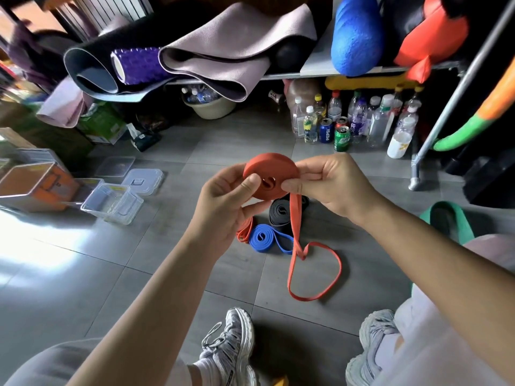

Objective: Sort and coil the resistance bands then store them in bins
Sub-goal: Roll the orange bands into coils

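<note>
I see the orange flat rubber resistance band [267,167] wound into a disc-shaped coil and held in the air above the grey tiled floor [139,274]. The left hand [223,203] grips the coil from 8 o'clock, with the thumb pressed on its face beside the centre hole and the fingers curled behind. The right hand [331,185] pinches the coil's edge from 3 o'clock, thumb and fingers closed on the band. The unwound tail drops from the coil at 5 o'clock and lies on the floor as an open loop.

At 6 o'clock below the coil, a black coiled rubber band [280,213] lies on the floor, and the hanging tail crosses in front of it. A blue coiled rubber band [262,238] lies just beside it on the near side. A second orange band [243,232] sits at the blue one's 9 o'clock, mostly hidden by the left wrist. I cannot tell whether it is coiled.

At 9 o'clock, well apart from the coil, stands an open clear plastic bin [114,203], with a clear plastic lid [143,181] just behind it and an orange box [36,188] further left.

At 1 o'clock, plastic bottles and drink cans [342,121] stand clustered under a metal shelf [315,72]. The shelf carries rolled exercise mats [223,51] at 11 o'clock. A slanted metal rack pole [446,107] stands at 3 o'clock. Two white sneakers [231,349] show at 6 o'clock, at the frame's lower edge.
</note>
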A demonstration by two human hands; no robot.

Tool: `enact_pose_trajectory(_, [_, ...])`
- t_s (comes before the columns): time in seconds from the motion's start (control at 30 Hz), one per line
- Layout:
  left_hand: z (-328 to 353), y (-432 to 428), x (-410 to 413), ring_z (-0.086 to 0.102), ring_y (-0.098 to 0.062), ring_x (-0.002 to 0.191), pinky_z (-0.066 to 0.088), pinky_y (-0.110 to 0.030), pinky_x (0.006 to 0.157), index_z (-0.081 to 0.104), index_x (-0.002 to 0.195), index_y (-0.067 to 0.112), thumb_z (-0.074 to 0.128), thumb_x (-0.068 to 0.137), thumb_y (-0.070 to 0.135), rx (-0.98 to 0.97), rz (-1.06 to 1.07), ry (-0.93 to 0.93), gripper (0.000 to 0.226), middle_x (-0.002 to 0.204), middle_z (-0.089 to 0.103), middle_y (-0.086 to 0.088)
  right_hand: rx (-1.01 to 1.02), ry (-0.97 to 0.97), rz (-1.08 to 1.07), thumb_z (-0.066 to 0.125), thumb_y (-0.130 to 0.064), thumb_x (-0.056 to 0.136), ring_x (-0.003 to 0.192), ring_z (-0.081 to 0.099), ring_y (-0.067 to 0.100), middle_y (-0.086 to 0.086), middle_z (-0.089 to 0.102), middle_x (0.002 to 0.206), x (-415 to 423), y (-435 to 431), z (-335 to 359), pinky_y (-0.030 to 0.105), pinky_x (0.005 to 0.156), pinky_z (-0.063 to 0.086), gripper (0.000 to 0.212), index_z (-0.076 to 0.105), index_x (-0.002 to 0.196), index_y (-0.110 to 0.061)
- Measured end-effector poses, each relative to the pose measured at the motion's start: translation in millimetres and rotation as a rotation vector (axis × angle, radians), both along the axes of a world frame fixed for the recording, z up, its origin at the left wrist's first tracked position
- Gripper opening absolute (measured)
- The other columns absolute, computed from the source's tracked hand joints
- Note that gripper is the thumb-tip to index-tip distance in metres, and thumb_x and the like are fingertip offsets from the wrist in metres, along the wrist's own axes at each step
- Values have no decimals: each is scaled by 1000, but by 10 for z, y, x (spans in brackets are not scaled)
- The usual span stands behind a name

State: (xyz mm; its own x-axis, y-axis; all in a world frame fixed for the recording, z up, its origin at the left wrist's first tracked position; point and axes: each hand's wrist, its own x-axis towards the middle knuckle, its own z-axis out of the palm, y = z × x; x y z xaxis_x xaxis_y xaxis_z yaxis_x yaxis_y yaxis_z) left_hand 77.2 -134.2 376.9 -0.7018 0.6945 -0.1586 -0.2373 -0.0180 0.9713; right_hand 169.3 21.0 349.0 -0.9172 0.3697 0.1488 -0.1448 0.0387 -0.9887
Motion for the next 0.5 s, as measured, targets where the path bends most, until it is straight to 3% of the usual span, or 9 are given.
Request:
enact_pose_trajectory(0.03, [1, 13, -9, 65, -32, 91, 59, -35, 74, 59, 98, 10, 62, 81, 9, -78, 6, 92, 18, 94, 67, -10, 46, -22, -16, 72, 2, 72, 78, 71, 6, 6, 72, 94, 5, 1, -7, 22, 75, 57, 35, 67, 102, -16])
enact_pose_trajectory(0.1, [18, 15, -68, 64, -25, 95, 55, -35, 81, 58, 101, 15, 69, 81, 6, -308, -4, 509, 25, 98, 65, -3, 149, -74, -38, 76, -2, 72, 78, 71, 6, 2, 73, 90, 13, 10, -19, 23, 75, 57, 32, 70, 100, -16])
enact_pose_trajectory(0.17, [45, 20, -90, 59, -15, 95, 49, -28, 80, 57, 113, 19, 76, 76, 17, -483, -85, 968, 41, 102, 61, 7, 229, -133, -40, 78, -7, 73, 78, 72, 10, -1, 75, 88, 9, 6, -33, 31, 78, 59, 28, 74, 99, -16])
enact_pose_trajectory(0.27, [78, 73, -54, 57, -17, 91, 47, -32, 75, 58, 115, 23, 74, 77, 31, -648, -210, 1344, 42, 103, 64, 5, 293, -194, -48, 81, -13, 71, 79, 72, 13, -5, 75, 83, 5, -27, -51, 43, 81, 57, 24, 75, 89, -27])
enact_pose_trajectory(0.4, [193, 112, -141, 55, -17, 77, 38, -26, 65, 64, 101, 26, 67, 80, 20, -664, -157, 1382, 22, 84, 65, 8, 200, -162, -37, 81, -8, 69, 80, 72, 15, -4, 75, 82, 14, -17, -14, 45, 84, 56, 29, 74, 81, -33])
enact_pose_trajectory(0.5, [275, 94, -236, 61, -16, 75, 46, -28, 69, 66, 96, 21, 71, 77, 12, -552, -104, 1204, 22, 82, 67, 5, 178, -151, -11, 79, -2, 70, 80, 72, 12, -1, 75, 84, 11, 18, 5, 37, 84, 57, 32, 72, 82, -32])
